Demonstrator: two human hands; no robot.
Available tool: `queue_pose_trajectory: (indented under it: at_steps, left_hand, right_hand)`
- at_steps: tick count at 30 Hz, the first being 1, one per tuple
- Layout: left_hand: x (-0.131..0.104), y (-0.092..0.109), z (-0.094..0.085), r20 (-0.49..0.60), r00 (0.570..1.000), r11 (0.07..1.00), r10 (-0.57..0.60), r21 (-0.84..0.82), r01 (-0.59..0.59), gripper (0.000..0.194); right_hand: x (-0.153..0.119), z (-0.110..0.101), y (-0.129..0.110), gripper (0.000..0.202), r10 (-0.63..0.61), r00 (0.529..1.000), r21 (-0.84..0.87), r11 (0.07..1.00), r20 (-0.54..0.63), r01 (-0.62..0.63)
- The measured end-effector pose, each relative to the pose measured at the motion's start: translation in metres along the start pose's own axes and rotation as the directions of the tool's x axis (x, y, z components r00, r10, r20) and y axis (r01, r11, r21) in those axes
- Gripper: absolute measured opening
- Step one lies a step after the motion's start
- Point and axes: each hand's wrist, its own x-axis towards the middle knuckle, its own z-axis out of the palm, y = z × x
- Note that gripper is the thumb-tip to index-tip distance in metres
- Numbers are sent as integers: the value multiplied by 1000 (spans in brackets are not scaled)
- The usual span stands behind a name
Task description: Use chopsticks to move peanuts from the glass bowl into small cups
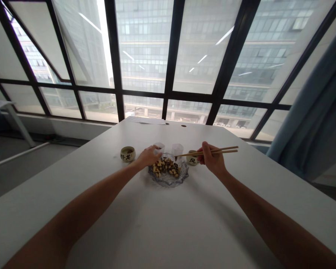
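Note:
Stretched forward, my left hand (149, 156) has its fingers closed on a small translucent white cup (159, 146) behind the plate. In my right hand (212, 158) is a pair of wooden chopsticks (225, 150), pointing left. Their tips reach over the back rim of a clear glass plate (168, 183), by a small dark piece; whether they pinch it I cannot tell. Mixed nuts (164, 166), pale and dark, lie on the plate. A second translucent cup (177, 149) stands just behind the chopstick tips.
A round ceramic cup with dark characters (128, 154) stands left of my left hand. A similar ceramic cup (192, 158) is partly hidden by my right hand. Paper sheets (145, 120) and a small brown disc (183, 126) lie at the white table's (145, 224) far end, before windows.

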Motion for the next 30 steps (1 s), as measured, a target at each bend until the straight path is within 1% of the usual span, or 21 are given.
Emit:
queue_pose_trajectory:
  at_steps: [3, 4, 8, 11, 16, 18, 20, 22, 26, 30]
  left_hand:
    - [-3, 5, -6, 49, 998, 998, -30, 48, 28, 37]
    - [-4, 7, -7, 51, 998, 998, -39, 60, 35, 36]
    - [-4, 8, -7, 30, 999, 998, -28, 64, 26, 32]
    - [-2, 6, -4, 9, 1000, 998, -6, 66, 5, 31]
    - [-2, 4, -1, 10, 1000, 999, -3, 52, 2, 36]
    - [-2, 4, -1, -3, 1000, 999, -30, 37, 30, 40]
    - [-2, 3, 0, -18, 998, 998, -65, 25, 65, 39]
    - [-1, 2, 1, -22, 996, 996, -85, 23, 86, 34]
    - [-1, 3, 0, -11, 996, 995, -91, 30, 91, 29]
    - [-2, 7, -3, 10, 995, 994, -103, 45, 102, 27]
  right_hand:
    - [0, 0, 2, 69, 3, 1000, 1, 1000, -3, -3]
    - [-1, 0, 2, 69, -3, 1000, 2, 1000, -9, 3]
    - [-7, 6, 0, 65, -72, 996, 36, 997, -45, 74]
    - [-8, 17, 1, 61, -123, 992, 41, 991, -40, 125]
    - [9, 49, 10, 61, -169, 985, 26, 985, 18, 169]
    - [18, 61, 14, 61, -159, 982, 5, 987, 97, 159]
    - [24, 68, 15, 62, -136, 973, -15, 990, 188, 142]
    - [27, 69, 13, 63, -120, 970, -16, 992, 209, 126]
    - [19, 54, -1, 66, -97, 989, -7, 995, 110, 98]
    - [6, 37, -9, 68, -41, 987, -59, 997, 157, 51]
